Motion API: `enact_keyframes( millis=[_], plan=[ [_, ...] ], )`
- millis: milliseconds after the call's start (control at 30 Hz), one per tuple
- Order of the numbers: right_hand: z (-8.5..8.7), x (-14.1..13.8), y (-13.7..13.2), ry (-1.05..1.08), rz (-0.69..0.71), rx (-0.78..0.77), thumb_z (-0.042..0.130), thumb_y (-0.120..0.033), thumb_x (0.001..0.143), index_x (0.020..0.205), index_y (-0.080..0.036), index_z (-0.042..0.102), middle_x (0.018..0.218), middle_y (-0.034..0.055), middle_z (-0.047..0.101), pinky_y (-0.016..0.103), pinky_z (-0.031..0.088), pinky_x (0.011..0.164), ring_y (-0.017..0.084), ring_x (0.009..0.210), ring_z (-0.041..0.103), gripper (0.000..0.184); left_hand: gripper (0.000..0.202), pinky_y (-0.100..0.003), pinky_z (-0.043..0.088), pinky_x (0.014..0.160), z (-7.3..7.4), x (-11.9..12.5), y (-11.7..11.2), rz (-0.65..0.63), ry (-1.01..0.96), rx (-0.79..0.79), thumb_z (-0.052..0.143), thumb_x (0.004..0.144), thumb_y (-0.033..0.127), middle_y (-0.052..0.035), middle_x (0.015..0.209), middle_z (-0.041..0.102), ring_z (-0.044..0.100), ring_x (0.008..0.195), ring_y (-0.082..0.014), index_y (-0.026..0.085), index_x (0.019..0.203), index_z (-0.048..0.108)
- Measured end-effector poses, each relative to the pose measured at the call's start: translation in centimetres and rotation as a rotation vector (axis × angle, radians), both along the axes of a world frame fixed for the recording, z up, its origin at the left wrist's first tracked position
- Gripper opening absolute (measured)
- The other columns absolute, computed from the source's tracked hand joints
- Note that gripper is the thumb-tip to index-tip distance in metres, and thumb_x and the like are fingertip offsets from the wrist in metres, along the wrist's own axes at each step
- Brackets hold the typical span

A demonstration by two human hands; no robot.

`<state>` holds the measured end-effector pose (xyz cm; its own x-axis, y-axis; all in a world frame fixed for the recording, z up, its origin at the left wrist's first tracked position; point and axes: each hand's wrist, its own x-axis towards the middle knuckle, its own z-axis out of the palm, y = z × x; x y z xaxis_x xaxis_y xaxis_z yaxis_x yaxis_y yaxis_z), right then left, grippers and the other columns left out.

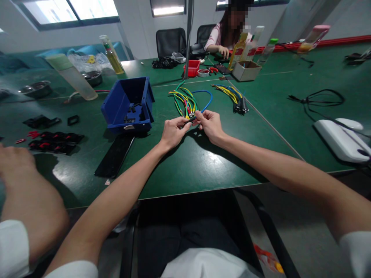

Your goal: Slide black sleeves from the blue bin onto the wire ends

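My left hand (173,133) pinches a small dark sleeve-like piece (189,121) between thumb and fingers. Its exact kind is too small to make out. Close beside it, my right hand (212,125) has its fingers closed on the end of a blue wire (211,97), which loops up and back to the left. The fingertips of both hands almost meet. Just beyond them lies a loose bunch of green and yellow wires (183,96) with metal terminals at the near ends. Further right rests a second bundle of yellow and blue wires (232,93) with black ends.
A blue bin (127,102) with small black parts stands left, a black phone (114,156) before it. Black-and-red parts (53,143) lie near another person's arm (29,200). A white device (342,139) is right. Across the table sits a person (223,42) near a red tray (193,68).
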<state>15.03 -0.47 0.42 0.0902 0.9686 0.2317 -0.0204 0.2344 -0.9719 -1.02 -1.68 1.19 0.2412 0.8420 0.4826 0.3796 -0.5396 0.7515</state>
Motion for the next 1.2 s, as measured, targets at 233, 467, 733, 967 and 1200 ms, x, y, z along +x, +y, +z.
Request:
enact_keyframes(
  millis=[233, 467, 733, 967, 1200],
  plan=[
    [-0.2, 0.1, 0.2, -0.07, -0.015, 0.067, 0.067, -0.067, 0.072, 0.067, -0.019, 0.053, 0.062, 0.0023, 0.063, 0.021, 0.039, 0.042, 0.014, 0.057, 0.062, 0.051, 0.022, -0.025, 0.05, 0.064, -0.7, 0.0, 0.4, -0.05, -0.085, -0.093, 0.064, 0.083, 0.032, -0.006, 0.083, 0.075, 0.068, 0.072, -0.0159, 0.013, 0.092, 0.072],
    [0.1, 0.0, 0.3, -0.082, 0.045, 0.084, 0.067, -0.059, 0.076, 0.081, -0.017, 0.061, 0.069, 0.0023, 0.066, 0.021, 0.041, 0.046, 0.013, 0.06, 0.061, 0.043, 0.021, -0.028, 0.056, 0.068, -1.0, 0.0, 0.6, -0.104, -0.143, -0.156, 0.064, 0.084, 0.032, -0.0053, 0.08, 0.073, 0.071, 0.072, -0.0176, 0.014, 0.094, 0.067],
    [0.6, -0.2, 0.0, -0.026, 0.147, 0.084, 0.077, -0.046, 0.067, 0.115, -0.018, 0.063, 0.071, -0.0026, 0.061, 0.025, 0.045, 0.055, 0.012, 0.062, 0.056, 0.057, 0.018, -0.028, 0.059, 0.066, -0.8, 0.0, 0.6, -0.142, -0.226, -0.192, 0.065, 0.082, 0.028, -0.0045, 0.079, 0.071, 0.072, 0.074, -0.0188, 0.014, 0.093, 0.063],
    [0.6, -0.1, 0.4, -0.012, 0.155, 0.103, 0.078, -0.041, 0.066, 0.119, -0.016, 0.062, 0.071, -0.0032, 0.059, 0.027, 0.047, 0.061, 0.012, 0.062, 0.055, 0.061, 0.02, -0.03, 0.058, 0.069, -1.2, 0.1, 0.6, -0.135, -0.207, -0.195, 0.064, 0.083, 0.03, -0.0039, 0.08, 0.073, 0.072, 0.073, -0.0185, 0.016, 0.096, 0.061],
    [1.7, 0.4, 0.1, -0.212, 0.118, 0.226, 0.075, -0.04, 0.071, 0.12, -0.014, 0.064, 0.07, -0.0005, 0.066, 0.028, 0.046, 0.063, 0.014, 0.063, 0.059, 0.057, 0.026, -0.03, 0.054, 0.076, -0.7, -0.5, 0.8, -0.103, -0.059, -0.132, 0.058, 0.087, 0.038, -0.0069, 0.091, 0.073, 0.07, 0.083, -0.019, 0.016, 0.099, 0.068]
  ],
)
